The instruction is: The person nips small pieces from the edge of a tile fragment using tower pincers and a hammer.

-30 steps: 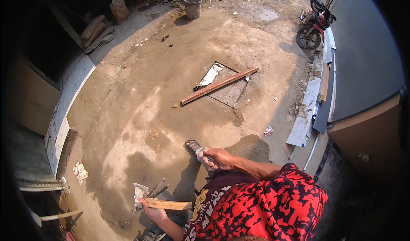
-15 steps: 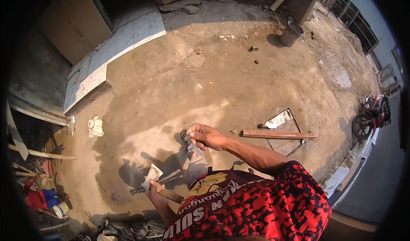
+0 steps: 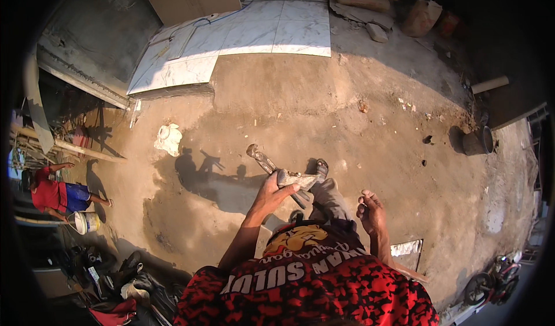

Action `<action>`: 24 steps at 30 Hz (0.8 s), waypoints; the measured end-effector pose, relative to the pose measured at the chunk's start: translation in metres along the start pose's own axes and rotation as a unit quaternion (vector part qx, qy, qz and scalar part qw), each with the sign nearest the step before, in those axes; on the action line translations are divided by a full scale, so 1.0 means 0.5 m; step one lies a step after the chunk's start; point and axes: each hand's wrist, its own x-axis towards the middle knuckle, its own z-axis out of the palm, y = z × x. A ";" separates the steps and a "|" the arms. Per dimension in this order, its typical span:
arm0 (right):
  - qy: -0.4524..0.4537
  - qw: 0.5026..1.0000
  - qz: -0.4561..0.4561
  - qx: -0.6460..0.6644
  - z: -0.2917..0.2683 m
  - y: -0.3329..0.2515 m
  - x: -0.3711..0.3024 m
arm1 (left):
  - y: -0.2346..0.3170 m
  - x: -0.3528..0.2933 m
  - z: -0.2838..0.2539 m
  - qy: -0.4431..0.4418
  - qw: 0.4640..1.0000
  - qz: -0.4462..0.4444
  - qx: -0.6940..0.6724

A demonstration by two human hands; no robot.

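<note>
My left hand [image 3: 269, 196] is wrapped round a small bundle of hand tools in front of my body. A mortar-caked trowel-like blade [image 3: 298, 179] points to the right from it. Out of the far side sticks a long metal tool [image 3: 261, 158] with a rounded head, its kind unclear. Darker handles [image 3: 300, 197] show below the blade. My right hand [image 3: 372, 210] is raised apart on the right, its fingers curled in, with nothing visible in them. Between the hands my shod foot [image 3: 322, 168] and trouser leg show over the bare ground.
White marbled tiles [image 3: 248, 31] form a raised edge at the back. A crumpled white bag [image 3: 168, 139] lies left on the dirt. Far left, a person in red [image 3: 52, 193] carries a white bucket [image 3: 87, 222]. A dark bucket [image 3: 478, 141] and motorbike [image 3: 494, 282] are right; clutter [image 3: 127, 285] is lower left.
My view has turned left. My left hand has lifted the tools up in front of me. My right hand has moved away from over my leg to the right. The person with the bucket shows more fully.
</note>
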 end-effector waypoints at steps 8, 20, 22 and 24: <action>-0.063 0.996 0.036 -0.060 0.253 -0.260 0.642 | 0.145 0.567 -0.098 0.015 0.996 -0.027 -0.081; -0.363 0.891 0.137 -0.237 0.960 -0.714 1.416 | 0.463 1.298 -0.328 0.077 0.975 -0.078 -0.191; -0.371 0.882 0.179 -0.229 1.036 -0.728 1.562 | 0.500 1.446 -0.379 0.065 0.977 -0.092 -0.183; -0.371 0.864 0.238 -0.244 1.126 -0.767 1.669 | 0.586 1.596 -0.439 0.003 0.956 -0.192 -0.221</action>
